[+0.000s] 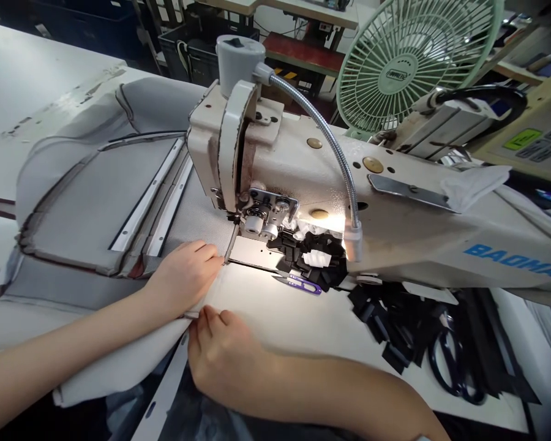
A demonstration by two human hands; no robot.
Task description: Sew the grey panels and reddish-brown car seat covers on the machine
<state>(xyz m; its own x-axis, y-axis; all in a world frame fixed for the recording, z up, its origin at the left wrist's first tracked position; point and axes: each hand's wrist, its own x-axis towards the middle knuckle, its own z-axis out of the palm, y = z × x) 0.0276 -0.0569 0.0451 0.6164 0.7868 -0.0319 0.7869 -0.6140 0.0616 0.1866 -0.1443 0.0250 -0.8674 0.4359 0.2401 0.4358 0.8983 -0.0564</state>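
My left hand (183, 275) lies on grey fabric (96, 208) just left of the needle of a cream sewing machine (330, 184), fingers curled down and pressing the cloth toward the presser foot (233, 239). My right hand (218, 355) is nearer me, its fingers pinched on the fabric's folded edge (193, 315). A white plastic strip with holes (160, 407) runs under that edge. The grey piece has dark piping and two more white strips (151, 196).
Purple thread snips (300, 283) and a heap of black strap pieces (316, 257) lie under the machine arm. Black scissors (454, 367) rest at the right. A green fan (413, 55) stands behind the machine; a gooseneck lamp (353, 236) lights the bed.
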